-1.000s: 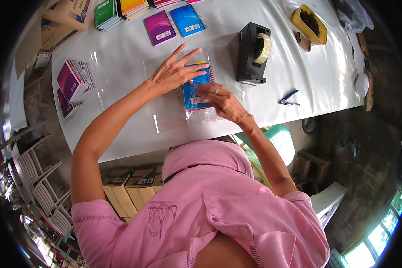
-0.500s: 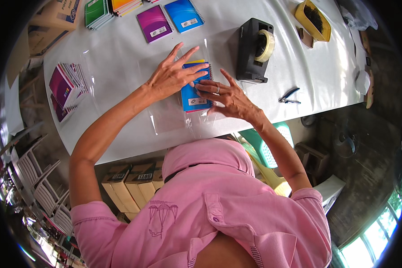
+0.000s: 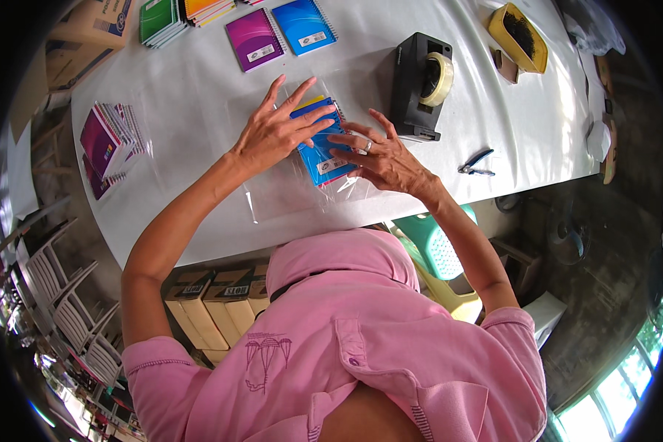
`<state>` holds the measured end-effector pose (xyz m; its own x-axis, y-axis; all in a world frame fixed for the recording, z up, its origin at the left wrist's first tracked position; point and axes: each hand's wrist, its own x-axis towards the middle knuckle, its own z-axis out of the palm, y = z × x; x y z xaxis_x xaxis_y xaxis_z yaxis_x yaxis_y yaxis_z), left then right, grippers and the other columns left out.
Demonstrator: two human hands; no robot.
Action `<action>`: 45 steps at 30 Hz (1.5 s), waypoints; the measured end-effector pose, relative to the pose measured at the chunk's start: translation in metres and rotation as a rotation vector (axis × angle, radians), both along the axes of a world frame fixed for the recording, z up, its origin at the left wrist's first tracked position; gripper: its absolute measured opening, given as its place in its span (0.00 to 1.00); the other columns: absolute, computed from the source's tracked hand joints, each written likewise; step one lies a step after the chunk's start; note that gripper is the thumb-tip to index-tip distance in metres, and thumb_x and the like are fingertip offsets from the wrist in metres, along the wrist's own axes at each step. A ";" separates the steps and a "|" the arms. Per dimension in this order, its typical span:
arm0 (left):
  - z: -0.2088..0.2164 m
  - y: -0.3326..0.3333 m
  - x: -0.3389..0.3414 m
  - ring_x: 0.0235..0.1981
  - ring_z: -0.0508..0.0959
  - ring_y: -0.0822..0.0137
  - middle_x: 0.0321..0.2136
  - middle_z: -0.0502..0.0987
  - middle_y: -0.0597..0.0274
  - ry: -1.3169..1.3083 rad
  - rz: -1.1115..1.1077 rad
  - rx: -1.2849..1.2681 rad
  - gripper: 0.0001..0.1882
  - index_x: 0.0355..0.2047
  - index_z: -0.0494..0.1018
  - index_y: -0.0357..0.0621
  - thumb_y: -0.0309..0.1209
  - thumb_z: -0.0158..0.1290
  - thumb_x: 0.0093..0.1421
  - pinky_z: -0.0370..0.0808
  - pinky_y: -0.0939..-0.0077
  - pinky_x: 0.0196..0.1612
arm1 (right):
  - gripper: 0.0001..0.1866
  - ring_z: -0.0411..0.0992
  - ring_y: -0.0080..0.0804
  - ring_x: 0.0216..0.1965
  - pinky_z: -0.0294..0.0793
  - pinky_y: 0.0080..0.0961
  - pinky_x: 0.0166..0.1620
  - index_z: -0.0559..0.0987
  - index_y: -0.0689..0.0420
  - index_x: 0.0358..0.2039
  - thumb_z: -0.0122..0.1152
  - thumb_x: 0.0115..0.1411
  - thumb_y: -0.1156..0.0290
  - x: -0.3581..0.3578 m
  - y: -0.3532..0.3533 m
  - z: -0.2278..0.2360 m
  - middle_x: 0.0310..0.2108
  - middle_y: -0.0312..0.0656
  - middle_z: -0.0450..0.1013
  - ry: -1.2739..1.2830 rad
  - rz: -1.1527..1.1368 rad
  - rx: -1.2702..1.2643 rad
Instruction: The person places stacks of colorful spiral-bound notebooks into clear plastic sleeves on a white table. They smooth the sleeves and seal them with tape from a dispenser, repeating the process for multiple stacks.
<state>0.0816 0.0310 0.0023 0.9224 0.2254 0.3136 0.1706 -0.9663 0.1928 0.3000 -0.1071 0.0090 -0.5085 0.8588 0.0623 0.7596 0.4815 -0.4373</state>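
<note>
Left of the black tape dispenser [image 3: 407, 92] lies a blue notebook [image 3: 318, 156] with a white label [image 3: 331, 166]; farther left are purple notebooks [image 3: 103, 145]. Right of the dispenser sit a yellow tub [image 3: 541, 59] and blue-handled cutters [image 3: 481, 157]; below it, a pink shirt [image 3: 420, 353] with purple print [image 3: 267, 356].

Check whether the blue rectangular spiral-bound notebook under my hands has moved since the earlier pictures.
Yes: the blue notebook has turned anticlockwise, its top swinging left, away from the black boxy tape dispenser.
</note>
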 end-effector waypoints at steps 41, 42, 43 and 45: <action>-0.009 0.011 0.087 0.70 0.39 0.51 0.69 0.47 0.69 0.546 0.383 -0.282 0.67 0.67 0.48 0.77 0.23 0.70 0.27 0.44 0.32 0.64 | 0.20 0.66 0.34 0.53 0.61 0.49 0.58 0.78 0.63 0.43 0.64 0.58 0.59 0.094 -0.044 -0.001 0.46 0.43 0.72 1.222 -1.163 -0.618; -0.008 0.011 0.087 0.70 0.39 0.51 0.69 0.47 0.69 0.555 0.382 -0.290 0.68 0.67 0.47 0.78 0.24 0.71 0.26 0.44 0.31 0.64 | 0.19 0.66 0.34 0.54 0.60 0.51 0.59 0.78 0.62 0.44 0.62 0.60 0.60 0.090 -0.049 -0.007 0.47 0.42 0.72 1.315 -1.135 -0.581; -0.008 0.012 0.087 0.70 0.38 0.51 0.69 0.47 0.69 0.549 0.372 -0.297 0.68 0.67 0.47 0.78 0.24 0.71 0.26 0.44 0.31 0.64 | 0.18 0.64 0.32 0.55 0.53 0.52 0.63 0.75 0.63 0.46 0.60 0.61 0.63 0.083 -0.057 -0.021 0.50 0.38 0.70 1.520 -1.099 -0.505; -0.009 0.015 0.083 0.70 0.38 0.50 0.69 0.47 0.68 0.543 0.370 -0.319 0.69 0.67 0.46 0.78 0.25 0.72 0.26 0.44 0.30 0.64 | 0.22 0.59 0.29 0.59 0.42 0.49 0.67 0.71 0.63 0.52 0.60 0.61 0.64 0.065 -0.068 -0.036 0.53 0.38 0.68 1.839 -1.020 -0.364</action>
<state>0.1651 0.0455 -0.0069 0.7750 0.5564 -0.2995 0.6266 -0.7379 0.2506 0.3649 -0.1755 -0.0265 0.4556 0.8094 -0.3706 -0.6591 0.0269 -0.7516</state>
